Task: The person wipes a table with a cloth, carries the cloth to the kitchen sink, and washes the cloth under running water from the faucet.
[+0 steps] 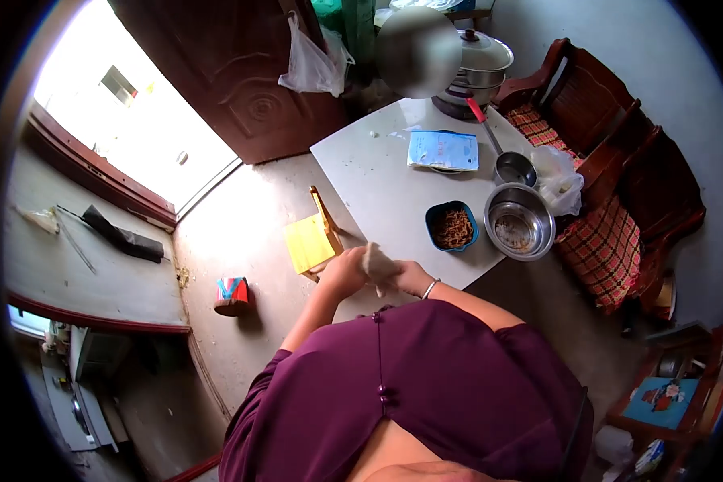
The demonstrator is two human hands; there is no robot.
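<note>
Indoors, a person in a purple top (pixel 474 361) grips a pale, soft-looking piece (pixel 377 263) in front of the near edge of a white table (pixel 369 173). From my remote post, I see the left hand (pixel 344 271) clamped on one side of the piece and the right hand (pixel 412 278), a bracelet (pixel 431 288) at its wrist, clamped on the other. Several fingertips are hidden, and I cannot tell whether the piece is cloth or dough.

On the table, a blue bowl (pixel 431 230) holds brown strips (pixel 455 227) too small for me to identify, just beside a metal basin (pixel 536 211). A blue booklet (pixel 443 150), its print illegible to me, covers most of a dark round object (pixel 451 171). Behind the basin, a saucepan (pixel 516 169) with a red handle stands near a crumpled plastic bag (pixel 560 181), its contents unclear. At the far end, a round blur masks part of a lidded pot (pixel 490 56). Glare washes out the doorway (pixel 149 104) at left, and black lens corners cut off the room's edges.
</note>
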